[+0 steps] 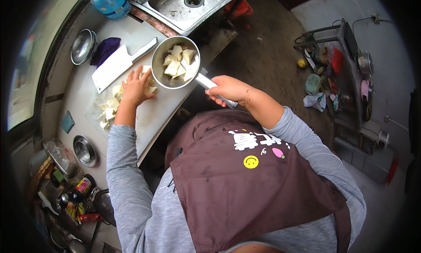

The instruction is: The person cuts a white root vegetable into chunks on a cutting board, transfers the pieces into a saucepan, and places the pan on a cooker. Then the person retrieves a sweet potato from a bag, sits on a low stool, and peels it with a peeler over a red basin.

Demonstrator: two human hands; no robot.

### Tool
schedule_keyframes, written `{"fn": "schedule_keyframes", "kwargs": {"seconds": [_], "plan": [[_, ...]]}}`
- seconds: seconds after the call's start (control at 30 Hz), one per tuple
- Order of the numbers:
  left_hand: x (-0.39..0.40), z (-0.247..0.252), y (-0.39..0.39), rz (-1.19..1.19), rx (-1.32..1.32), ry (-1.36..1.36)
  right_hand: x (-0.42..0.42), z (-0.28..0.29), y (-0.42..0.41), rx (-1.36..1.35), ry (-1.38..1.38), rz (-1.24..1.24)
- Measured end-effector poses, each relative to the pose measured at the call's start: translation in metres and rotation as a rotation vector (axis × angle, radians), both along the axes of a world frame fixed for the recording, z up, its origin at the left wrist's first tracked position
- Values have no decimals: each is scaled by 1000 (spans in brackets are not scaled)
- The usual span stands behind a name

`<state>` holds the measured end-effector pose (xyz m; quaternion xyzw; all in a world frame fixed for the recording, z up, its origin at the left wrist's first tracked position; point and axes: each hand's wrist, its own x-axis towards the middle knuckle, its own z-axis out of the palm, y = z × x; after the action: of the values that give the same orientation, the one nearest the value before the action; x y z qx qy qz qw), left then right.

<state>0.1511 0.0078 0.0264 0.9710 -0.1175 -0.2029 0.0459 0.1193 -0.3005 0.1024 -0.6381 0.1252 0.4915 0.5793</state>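
My right hand (pixel 227 90) is closed around the handle of a metal saucepan (pixel 159 77), held at the board's edge. Pale, cut vegetable chunks (pixel 172 68) lie inside the pan. My left hand (pixel 135 87) rests with fingers spread over more pale chunks (pixel 110 109) on the white cutting board (pixel 149 121); whether it grips any of them I cannot tell. Beyond that hand, a cleaver (pixel 113 69) lies flat on the board, its handle towards the sink.
Stacked metal bowls (pixel 81 47) and a dark purple cloth (pixel 107 50) sit by the window side. A steel sink (pixel 164 11) and a blue plastic bottle (pixel 113 5) stand beyond. Nested bowls (pixel 85 150), a green scouring pad (pixel 67 122) and a sauce bottle (pixel 82 186) are at the left.
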Motion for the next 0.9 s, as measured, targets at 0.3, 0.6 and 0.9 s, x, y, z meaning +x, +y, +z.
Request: {"fn": "schedule_keyframes", "kwargs": {"seconds": [0.3, 0.6, 0.9], "plan": [[2, -19, 13, -37, -60, -100, 1, 4, 5, -22, -13, 15], [-8, -26, 12, 317, -304, -183, 3, -4, 3, 7, -28, 35], [1, 36, -38, 579, -921, -445, 4, -2, 9, -23, 19, 39]]}}
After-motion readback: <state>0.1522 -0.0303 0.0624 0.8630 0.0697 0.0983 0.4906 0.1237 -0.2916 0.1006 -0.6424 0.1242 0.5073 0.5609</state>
